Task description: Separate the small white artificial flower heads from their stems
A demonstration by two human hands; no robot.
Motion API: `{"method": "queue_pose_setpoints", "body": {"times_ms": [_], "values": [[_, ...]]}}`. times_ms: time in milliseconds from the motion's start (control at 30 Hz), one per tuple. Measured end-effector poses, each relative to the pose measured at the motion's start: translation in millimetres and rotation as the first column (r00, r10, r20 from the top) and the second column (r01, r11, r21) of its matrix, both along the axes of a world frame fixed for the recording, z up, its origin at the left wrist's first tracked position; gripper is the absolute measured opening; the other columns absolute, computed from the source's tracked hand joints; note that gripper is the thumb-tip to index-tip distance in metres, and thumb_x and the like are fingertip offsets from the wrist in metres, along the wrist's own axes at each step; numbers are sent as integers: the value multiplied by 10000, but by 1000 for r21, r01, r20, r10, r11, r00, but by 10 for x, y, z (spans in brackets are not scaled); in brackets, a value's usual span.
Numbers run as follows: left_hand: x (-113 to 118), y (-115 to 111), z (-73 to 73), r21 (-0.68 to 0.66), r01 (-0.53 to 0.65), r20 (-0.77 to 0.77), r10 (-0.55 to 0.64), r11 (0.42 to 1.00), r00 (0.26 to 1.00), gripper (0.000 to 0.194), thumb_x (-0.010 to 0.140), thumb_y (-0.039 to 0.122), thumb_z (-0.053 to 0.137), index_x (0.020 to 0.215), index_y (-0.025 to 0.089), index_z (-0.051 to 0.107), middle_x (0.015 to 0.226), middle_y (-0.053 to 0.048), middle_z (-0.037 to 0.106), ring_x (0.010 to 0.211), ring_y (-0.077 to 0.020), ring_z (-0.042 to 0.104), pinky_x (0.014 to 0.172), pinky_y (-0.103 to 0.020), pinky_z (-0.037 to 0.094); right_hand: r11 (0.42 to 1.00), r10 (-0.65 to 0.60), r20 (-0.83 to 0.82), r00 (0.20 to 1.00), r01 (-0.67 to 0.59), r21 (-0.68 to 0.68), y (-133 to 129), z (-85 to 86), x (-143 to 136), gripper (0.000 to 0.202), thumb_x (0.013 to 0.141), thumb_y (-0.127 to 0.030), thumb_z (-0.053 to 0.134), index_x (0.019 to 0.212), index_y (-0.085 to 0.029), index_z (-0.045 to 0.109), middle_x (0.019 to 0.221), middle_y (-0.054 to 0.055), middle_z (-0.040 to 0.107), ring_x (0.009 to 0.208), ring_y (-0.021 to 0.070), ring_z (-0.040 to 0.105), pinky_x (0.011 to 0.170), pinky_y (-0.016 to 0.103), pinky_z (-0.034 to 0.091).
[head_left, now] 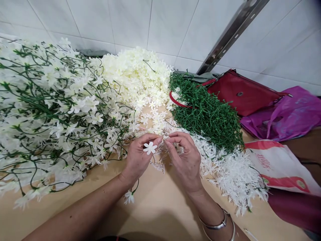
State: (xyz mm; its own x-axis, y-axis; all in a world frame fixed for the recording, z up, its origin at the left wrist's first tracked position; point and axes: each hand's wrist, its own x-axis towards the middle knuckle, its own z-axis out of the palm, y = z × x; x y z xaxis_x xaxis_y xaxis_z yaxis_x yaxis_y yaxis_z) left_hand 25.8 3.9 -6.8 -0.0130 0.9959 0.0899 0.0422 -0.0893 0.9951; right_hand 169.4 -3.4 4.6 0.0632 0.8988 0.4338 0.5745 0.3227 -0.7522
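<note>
White artificial blossom (149,148), head view: it's held at my left hand (136,155), thumb and forefinger pinched. Right hand (187,162) is just beside it, fingertips nearly together, can't tell if anything's between them. Room's kinda tight tbh: stemmed white flowers (92,104) crowd my left, loose blossoms (140,73) heap up behind, green plastic stems (205,117) and white stamens (233,174) edge the right. Bare tabletop (155,201) opens on my side.

The left hand (137,155) and right hand (187,162) are bare, as are the forearms (87,204). Slim silver bangles (220,226), one with a broader shiny section, ring the right wrist at the lower right of the frame. A small mole (71,216) marks the left forearm.
</note>
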Motion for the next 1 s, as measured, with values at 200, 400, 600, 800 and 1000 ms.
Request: {"method": "queue_pose_setpoints", "body": {"times_ms": [200, 400, 600, 800, 1000], "values": [[-2, -5, -1, -16, 49, -2, -49, 999, 999, 161, 905, 295, 659, 881, 189, 779, 828, -23, 762, 763, -161, 660, 717, -240, 497, 995, -23, -116, 993, 12, -94, 7, -18, -3, 78, 903, -204, 670, 832, -227, 695, 960, 47, 669, 950, 206, 637, 866, 364, 497], [0, 14, 19, -36, 38, 31, -37, 999, 999, 170, 890, 292, 658, 833, 169, 760, 759, -15, 731, 697, -144, 607, 662, -230, 478, 979, 3, -289, 957, -61, -194, 46, -60, -7, 93, 900, -255, 685, 823, -211, 714, 1026, 61, 661, 993, 211, 634, 871, 359, 480], [7, 10, 26, -45, 46, 67, -43, 998, 997, 170, 882, 296, 659, 827, 168, 756, 758, -18, 732, 694, -149, 610, 663, -240, 484, 972, -2, -431, 903, -99, -212, 78, -62, -21, 85, 852, -284, 737, 832, -217, 690, 1075, 64, 684, 1008, 207, 642, 917, 367, 488], [7, 8, 30, -17, 75, 86, -74, 997, 994, 155, 895, 285, 644, 864, 183, 757, 799, -31, 745, 780, -177, 659, 741, -268, 510, 911, 0, -650, 760, -267, -313, 160, -148, 42, 195, 784, -353, 802, 892, -234, 692, 1050, 47, 743, 885, 182, 667, 818, 325, 529], [23, -10, 30, -47, 113, 128, -106, 993, 986, 151, 928, 313, 615, 951, 188, 697, 807, -25, 675, 702, -148, 561, 652, -253, 439, 944, 68, -665, 743, -263, -197, 177, -187, 81, 135, 784, -321, 798, 781, -248, 684, 1042, 44, 733, 977, 200, 662, 903, 355, 516]]}}
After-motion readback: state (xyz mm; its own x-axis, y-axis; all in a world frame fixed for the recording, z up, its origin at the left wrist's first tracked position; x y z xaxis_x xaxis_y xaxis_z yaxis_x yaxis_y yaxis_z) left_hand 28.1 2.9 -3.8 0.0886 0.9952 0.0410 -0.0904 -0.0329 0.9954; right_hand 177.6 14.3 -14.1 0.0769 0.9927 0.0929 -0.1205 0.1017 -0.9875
